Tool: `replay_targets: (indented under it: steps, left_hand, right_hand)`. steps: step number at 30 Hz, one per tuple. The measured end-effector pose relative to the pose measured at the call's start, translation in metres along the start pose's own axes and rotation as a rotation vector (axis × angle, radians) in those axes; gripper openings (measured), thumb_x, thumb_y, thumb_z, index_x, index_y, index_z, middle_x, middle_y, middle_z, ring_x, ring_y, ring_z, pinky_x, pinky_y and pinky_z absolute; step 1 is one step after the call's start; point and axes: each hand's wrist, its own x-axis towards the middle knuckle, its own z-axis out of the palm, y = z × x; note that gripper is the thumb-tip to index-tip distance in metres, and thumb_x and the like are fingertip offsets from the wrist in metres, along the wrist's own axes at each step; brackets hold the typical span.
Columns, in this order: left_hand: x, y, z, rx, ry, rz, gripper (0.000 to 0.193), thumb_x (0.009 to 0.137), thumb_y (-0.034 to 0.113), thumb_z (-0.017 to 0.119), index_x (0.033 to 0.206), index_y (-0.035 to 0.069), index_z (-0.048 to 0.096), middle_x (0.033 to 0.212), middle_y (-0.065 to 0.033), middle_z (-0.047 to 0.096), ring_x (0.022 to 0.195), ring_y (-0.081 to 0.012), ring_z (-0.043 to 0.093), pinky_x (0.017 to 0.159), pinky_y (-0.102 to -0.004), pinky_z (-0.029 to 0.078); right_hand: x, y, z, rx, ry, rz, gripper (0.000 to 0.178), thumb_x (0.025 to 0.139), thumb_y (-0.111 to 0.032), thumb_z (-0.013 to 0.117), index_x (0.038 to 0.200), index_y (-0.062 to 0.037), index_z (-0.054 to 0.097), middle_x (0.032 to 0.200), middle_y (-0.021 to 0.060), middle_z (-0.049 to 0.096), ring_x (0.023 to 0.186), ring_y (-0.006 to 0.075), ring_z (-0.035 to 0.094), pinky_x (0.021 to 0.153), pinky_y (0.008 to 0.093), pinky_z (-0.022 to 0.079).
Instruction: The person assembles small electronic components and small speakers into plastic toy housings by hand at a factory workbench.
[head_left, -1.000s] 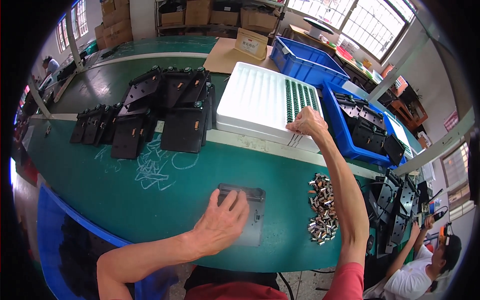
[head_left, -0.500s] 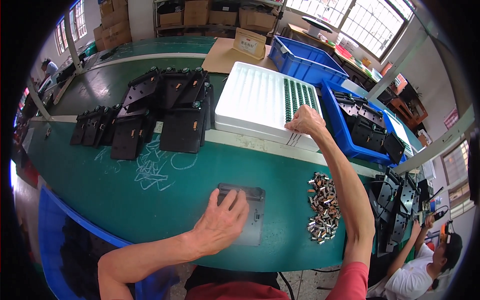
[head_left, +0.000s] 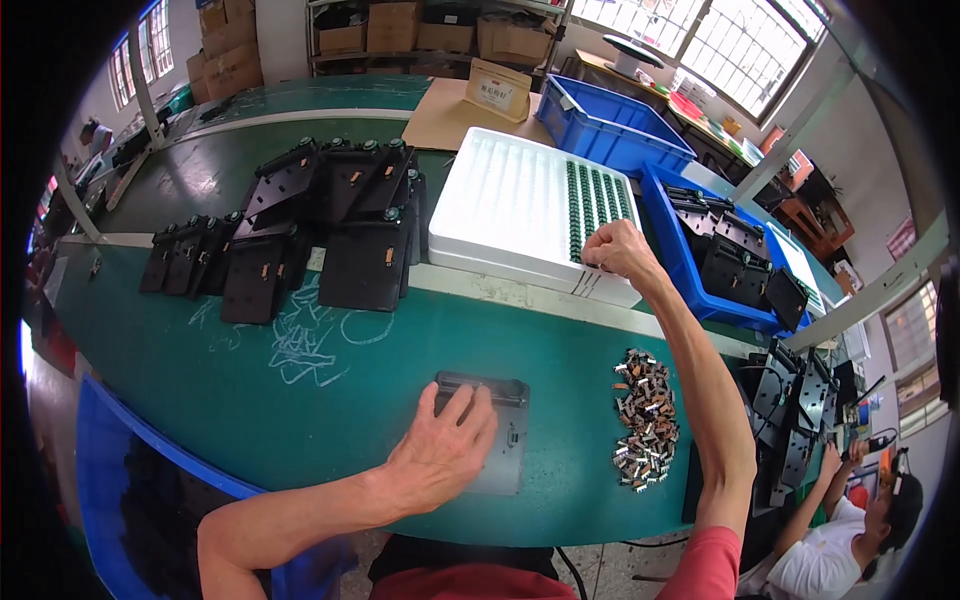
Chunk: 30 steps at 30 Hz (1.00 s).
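My left hand (head_left: 443,440) lies on a flat dark panel (head_left: 508,462) on the green table, its fingers spread over the raised strip along the panel's far edge. A small slotted fitting shows on the panel's right side. Farther off, my right hand (head_left: 622,250) is at the near right part of a white foam tray (head_left: 500,195), thumb and fingertips pinched together. Whatever they grip is hidden. Beside these fingertips, rows of small green parts (head_left: 598,190) fill the tray's right side; the grooves to the left hold none.
A heap of small metal parts (head_left: 645,420) lies right of the panel. Finished-looking black panels (head_left: 360,265) stand stacked at left. Blue crates (head_left: 610,120) stand behind the tray, another blue bin (head_left: 150,440) at lower left. At right, a co-worker (head_left: 830,545) holds a tool.
My right hand has shifted slightly right along the tray's near edge, its fingers still pinched. My left hand keeps its place on the panel. The whole view has tilted a little.
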Motion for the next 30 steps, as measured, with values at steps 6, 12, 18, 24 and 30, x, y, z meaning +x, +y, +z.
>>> replay_targets:
  steps: [6,12,18,24,30]
  left_hand:
    - [-0.001,0.000,0.000,-0.013,-0.016,0.000,0.051,0.075,0.013,0.064,0.123,-0.004,0.057,0.134,-0.0265,0.048,0.124,-0.0375,0.045,0.100,-0.0573,0.037]
    - [0.001,0.000,-0.003,-0.027,-0.030,0.001,0.053,0.075,0.013,0.064,0.124,-0.005,0.057,0.135,-0.0269,0.048,0.124,-0.0377,0.045,0.101,-0.0578,0.036]
    - [0.000,-0.001,-0.002,-0.033,-0.036,-0.008,0.053,0.075,0.013,0.065,0.124,-0.004,0.056,0.135,-0.0264,0.048,0.124,-0.0379,0.045,0.101,-0.0581,0.036]
    - [0.000,-0.001,-0.001,-0.035,-0.028,-0.007,0.053,0.075,0.014,0.065,0.124,-0.004,0.057,0.135,-0.0258,0.048,0.125,-0.0376,0.045,0.101,-0.0581,0.036]
    - [0.000,-0.001,-0.002,-0.034,-0.034,-0.005,0.052,0.075,0.014,0.065,0.124,-0.004,0.057,0.135,-0.0255,0.048,0.125,-0.0372,0.044,0.102,-0.0576,0.036]
  right_hand:
    - [-0.007,-0.008,-0.001,-0.111,-0.007,-0.069,0.011,0.067,-0.019,0.079,0.076,-0.0120,0.078,0.078,0.0087,0.074,0.078,0.0243,0.071,0.074,0.0378,0.055]
    - [0.001,-0.025,-0.002,-0.418,-0.032,-0.057,0.018,0.067,-0.024,0.084,0.077,-0.0095,0.078,0.076,0.0081,0.073,0.073,0.0219,0.070,0.067,0.0374,0.054]
    - [0.002,-0.028,0.006,-0.441,0.015,-0.185,0.014,0.066,-0.021,0.081,0.073,-0.0090,0.077,0.075,0.0111,0.072,0.071,0.0253,0.070,0.065,0.0384,0.053]
    - [0.006,-0.019,-0.008,-0.440,-0.157,-0.409,0.012,0.071,-0.014,0.069,0.078,-0.0053,0.073,0.079,0.0170,0.071,0.074,0.0321,0.069,0.067,0.0426,0.053]
    - [0.007,-0.005,-0.012,-0.347,-0.212,-0.607,0.010,0.075,-0.010,0.064,0.079,-0.0013,0.068,0.075,0.0166,0.067,0.073,0.0310,0.065,0.069,0.0414,0.050]
